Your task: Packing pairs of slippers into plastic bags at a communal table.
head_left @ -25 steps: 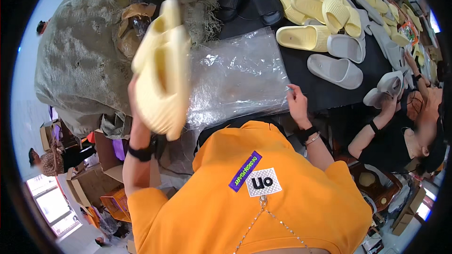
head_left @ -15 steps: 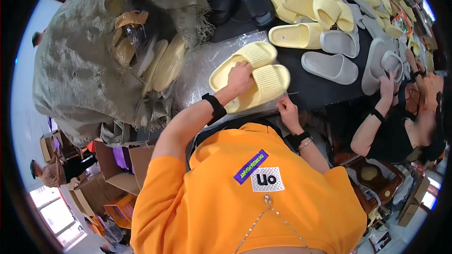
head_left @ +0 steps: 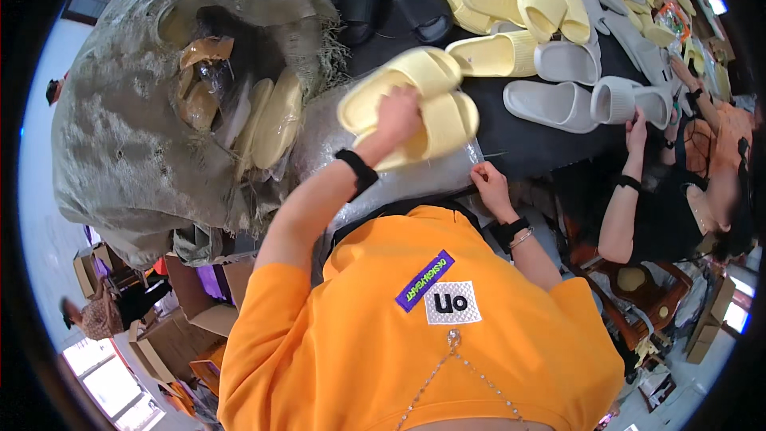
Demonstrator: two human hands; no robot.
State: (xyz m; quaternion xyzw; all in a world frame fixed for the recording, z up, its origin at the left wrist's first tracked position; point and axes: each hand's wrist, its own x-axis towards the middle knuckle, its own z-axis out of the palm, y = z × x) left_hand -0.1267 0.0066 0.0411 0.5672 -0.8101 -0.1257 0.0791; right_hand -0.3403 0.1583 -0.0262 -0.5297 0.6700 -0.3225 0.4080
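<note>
Sack: a large grey-brown woven sack [head_left: 136,128] fills the left side, its frayed mouth open toward the table, pale yellow slippers [head_left: 275,120] showing inside.
Table: black tabletop [head_left: 527,148]; its near edge runs just beyond the right hand, with bare black surface between the held pair and the grey slippers.
Plastic bag: clear bag [head_left: 415,179] lies at the table's near edge, under the held pair.
Slipper rows: yellow slippers [head_left: 535,4], grey slippers [head_left: 558,100] and black slippers [head_left: 399,0] crowd the far and right part.
Held pair: two pale yellow slides [head_left: 411,104], side by side over the bag.
Left hand: left hand [head_left: 397,116] closed over the pair, gripping it.
Right hand: right hand [head_left: 488,183] pinching the bag's edge.
Co-worker: another person's hand [head_left: 636,124] touches a grey slipper at right.
</note>
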